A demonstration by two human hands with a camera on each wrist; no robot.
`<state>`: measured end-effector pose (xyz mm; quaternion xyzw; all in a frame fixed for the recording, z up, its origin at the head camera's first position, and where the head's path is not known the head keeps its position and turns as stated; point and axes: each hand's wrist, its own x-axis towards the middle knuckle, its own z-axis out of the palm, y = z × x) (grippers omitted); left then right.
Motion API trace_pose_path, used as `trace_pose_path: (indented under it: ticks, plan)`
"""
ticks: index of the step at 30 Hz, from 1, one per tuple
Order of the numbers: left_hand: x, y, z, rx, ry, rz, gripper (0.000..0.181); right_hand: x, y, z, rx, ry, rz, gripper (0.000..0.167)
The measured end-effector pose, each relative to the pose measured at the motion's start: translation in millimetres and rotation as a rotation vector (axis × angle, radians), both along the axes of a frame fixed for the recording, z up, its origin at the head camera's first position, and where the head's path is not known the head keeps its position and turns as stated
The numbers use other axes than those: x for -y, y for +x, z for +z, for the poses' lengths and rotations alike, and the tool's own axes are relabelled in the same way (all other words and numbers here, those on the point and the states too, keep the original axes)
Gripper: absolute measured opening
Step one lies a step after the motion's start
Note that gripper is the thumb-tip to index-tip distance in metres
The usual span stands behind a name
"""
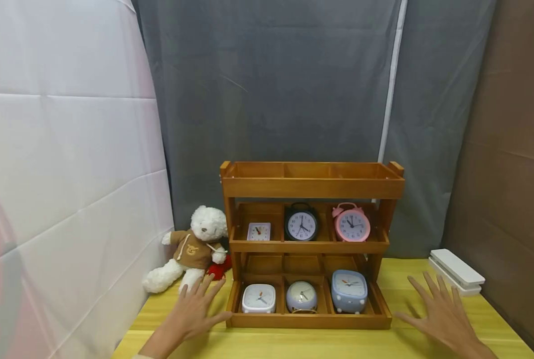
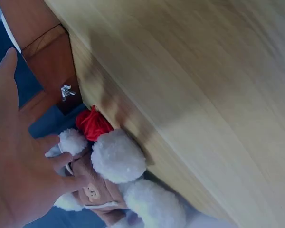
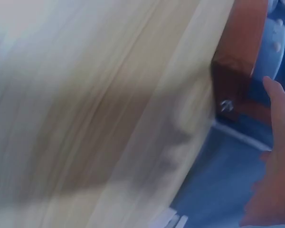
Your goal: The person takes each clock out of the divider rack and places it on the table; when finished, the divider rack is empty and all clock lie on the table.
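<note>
Brown wood forms the three-tiered rack (image 1: 313, 188) we see, whose partitioned lower two tiers likely keep six round and squarish, pastel or black alarm clocks (image 1: 301, 226) apart, while the left hand (image 1: 194, 310) and right hand (image 1: 443, 315), fingers spread and holding nothing, flank it.

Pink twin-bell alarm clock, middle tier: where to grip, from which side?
I'd pinch the pink twin-bell alarm clock by its top handle, coming from the front: it stands upright facing out, the loop arches above the front lip, and the upper tier likely blocks a straight drop.
</note>
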<state>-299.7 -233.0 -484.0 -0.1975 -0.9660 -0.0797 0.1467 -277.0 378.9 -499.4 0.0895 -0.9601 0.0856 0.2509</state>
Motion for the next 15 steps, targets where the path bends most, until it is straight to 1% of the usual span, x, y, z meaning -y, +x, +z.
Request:
trace_pose_path:
  ticks: [3, 8, 11, 15]
  plan:
    - [-4.2, -4.3, 0.2, 0.078, 0.046, -0.023, 0.083, 11, 0.6, 3.7, -0.012, 0.002, 0.018, 0.097]
    - [-9.5, -11.7, -1.2, 0.191, 0.101, -0.07, 0.078, 33, 4.0, 11.3, 0.004, -0.028, 0.059, 0.097]
    - [-10.8, -14.9, -2.8, 0.259, 0.129, -0.067, 0.076, 47, 5.4, 17.2, 0.023, -0.029, 0.076, 0.097]
    - [-12.4, -18.7, -4.6, 0.316, 0.153, -0.06, 0.074, 66, 5.7, 24.9, 0.085, -0.037, 0.093, 0.097]
